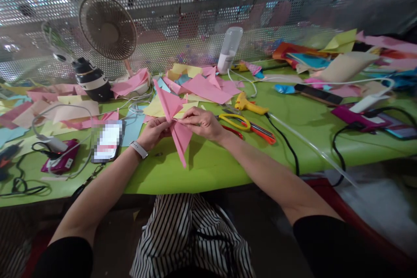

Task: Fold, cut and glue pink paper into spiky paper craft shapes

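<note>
A folded pink paper piece (181,137), pinched in at its middle, flares out above and below my fingers. My left hand (155,131) grips it from the left at the narrow waist, thumb and fingers closed. From the right, the thumb and fingertips of my right hand (204,124) pinch the same spot; a tiny detail between the fingertips cannot be made out. Just right of that hand lie yellow-handled scissors (235,122), a red-and-black cutter (262,132) and a yellow glue gun (250,104).
Loose pink, yellow and blue paper sheets (208,89) cover the back of the green table (195,178). A fan (108,27), dark bottle (93,80) and phone (108,141) stand or lie left. Cords, a clear stick (306,141) and a magenta power strip (361,119) lie right.
</note>
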{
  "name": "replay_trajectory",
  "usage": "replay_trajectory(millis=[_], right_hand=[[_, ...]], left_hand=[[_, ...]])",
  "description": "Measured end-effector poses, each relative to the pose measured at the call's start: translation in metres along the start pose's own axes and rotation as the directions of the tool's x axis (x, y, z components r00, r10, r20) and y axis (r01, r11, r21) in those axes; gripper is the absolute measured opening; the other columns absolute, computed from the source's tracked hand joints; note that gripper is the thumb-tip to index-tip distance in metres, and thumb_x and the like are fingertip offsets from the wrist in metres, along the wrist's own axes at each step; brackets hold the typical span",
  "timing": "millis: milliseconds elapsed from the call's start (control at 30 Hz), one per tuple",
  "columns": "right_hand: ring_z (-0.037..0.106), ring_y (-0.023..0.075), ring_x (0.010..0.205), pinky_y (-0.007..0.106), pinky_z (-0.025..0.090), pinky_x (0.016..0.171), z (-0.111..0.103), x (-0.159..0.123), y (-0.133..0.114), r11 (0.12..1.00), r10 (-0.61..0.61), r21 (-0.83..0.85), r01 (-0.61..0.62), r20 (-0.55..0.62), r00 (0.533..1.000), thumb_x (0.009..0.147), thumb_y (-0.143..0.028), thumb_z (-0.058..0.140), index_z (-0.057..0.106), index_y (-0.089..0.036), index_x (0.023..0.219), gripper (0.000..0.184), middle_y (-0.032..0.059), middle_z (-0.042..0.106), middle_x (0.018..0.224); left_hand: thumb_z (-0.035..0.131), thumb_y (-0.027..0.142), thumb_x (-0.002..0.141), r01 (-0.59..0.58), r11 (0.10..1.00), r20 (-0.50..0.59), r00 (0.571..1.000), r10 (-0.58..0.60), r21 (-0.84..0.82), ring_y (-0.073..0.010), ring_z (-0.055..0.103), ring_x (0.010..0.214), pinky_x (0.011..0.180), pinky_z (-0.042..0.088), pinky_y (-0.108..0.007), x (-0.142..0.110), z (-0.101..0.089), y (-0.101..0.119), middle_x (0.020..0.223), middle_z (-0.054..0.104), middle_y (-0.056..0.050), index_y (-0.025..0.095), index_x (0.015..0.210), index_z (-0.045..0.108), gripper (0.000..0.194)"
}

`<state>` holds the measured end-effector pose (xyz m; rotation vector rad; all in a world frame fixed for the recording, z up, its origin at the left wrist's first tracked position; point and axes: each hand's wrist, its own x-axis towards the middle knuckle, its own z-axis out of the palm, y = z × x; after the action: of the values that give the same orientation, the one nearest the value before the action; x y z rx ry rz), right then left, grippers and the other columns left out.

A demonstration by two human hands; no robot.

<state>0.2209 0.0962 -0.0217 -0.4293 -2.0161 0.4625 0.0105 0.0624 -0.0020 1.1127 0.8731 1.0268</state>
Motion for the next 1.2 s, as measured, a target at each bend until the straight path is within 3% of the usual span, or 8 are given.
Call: replay_trajectory(millis=[167, 500, 800, 1100, 1200], right_hand=[[0.067, 0.0196, 0.091, 0.038, 0.057, 0.081, -0.004, 0.002, -0.004, 0.996, 0.084, -0.015, -0.083, 0.07, 0.994, 0.088, -0.026, 0.065, 0.08, -0.031, 0.098, 0.018, 0.0042, 0.072, 0.097], [0.067, 0.0171, 0.077, 0.035, 0.056, 0.071, -0.007, 0.005, -0.009, 0.962, 0.14, 0.229, -0.15, 0.06, 0.988, 0.083, -0.022, 0.067, 0.08, -0.028, 0.097, 0.02, 0.0045, 0.076, 0.088], [0.068, 0.0172, 0.08, 0.036, 0.057, 0.075, -0.005, 0.004, -0.005, 0.96, 0.206, 0.177, -0.217, 0.081, 0.975, 0.081, -0.022, 0.066, 0.081, -0.029, 0.093, 0.02, 0.003, 0.077, 0.088], [0.068, 0.0185, 0.081, 0.038, 0.056, 0.078, -0.002, 0.006, -0.009, 0.96, 0.191, 0.184, -0.209, 0.112, 0.975, 0.08, -0.023, 0.064, 0.08, -0.028, 0.083, 0.017, 0.0031, 0.076, 0.088], [0.065, 0.018, 0.08, 0.036, 0.055, 0.074, -0.004, 0.007, -0.012, 0.934, 0.261, 0.225, -0.278, 0.105, 0.96, 0.077, -0.024, 0.063, 0.078, -0.025, 0.09, 0.019, 0.0041, 0.075, 0.092]], left_hand=[[0.086, 0.036, 0.065, 0.003, 1.0, -0.009, 1.0, -0.003, -0.01, -0.0074, 0.055, 0.054, 0.059, 0.052, -0.022, 0.0, 0.0, 0.0, 0.057, 0.057, 0.003, 0.012, 0.069, 0.067, 0.03], [0.089, 0.034, 0.06, 0.017, 0.999, -0.012, 1.0, -0.017, -0.048, -0.0053, 0.05, 0.049, 0.054, 0.049, -0.019, -0.001, 0.002, 0.003, 0.053, 0.053, 0.004, 0.012, 0.061, 0.065, 0.032], [0.087, 0.037, 0.061, 0.031, 0.994, -0.045, 0.998, -0.036, -0.107, -0.0057, 0.047, 0.047, 0.053, 0.05, -0.021, -0.001, 0.002, 0.003, 0.052, 0.046, 0.006, 0.015, 0.055, 0.054, 0.04], [0.09, 0.043, 0.057, 0.027, 1.0, -0.127, 0.992, -0.025, 0.015, -0.006, 0.049, 0.048, 0.051, 0.048, -0.019, 0.0, 0.002, -0.001, 0.051, 0.053, 0.004, 0.014, 0.06, 0.065, 0.039], [0.09, 0.047, 0.057, -0.008, 0.999, -0.112, 0.994, 0.013, 0.052, -0.0056, 0.049, 0.047, 0.051, 0.047, -0.02, 0.0, 0.002, -0.001, 0.052, 0.055, 0.003, 0.013, 0.059, 0.065, 0.041]])
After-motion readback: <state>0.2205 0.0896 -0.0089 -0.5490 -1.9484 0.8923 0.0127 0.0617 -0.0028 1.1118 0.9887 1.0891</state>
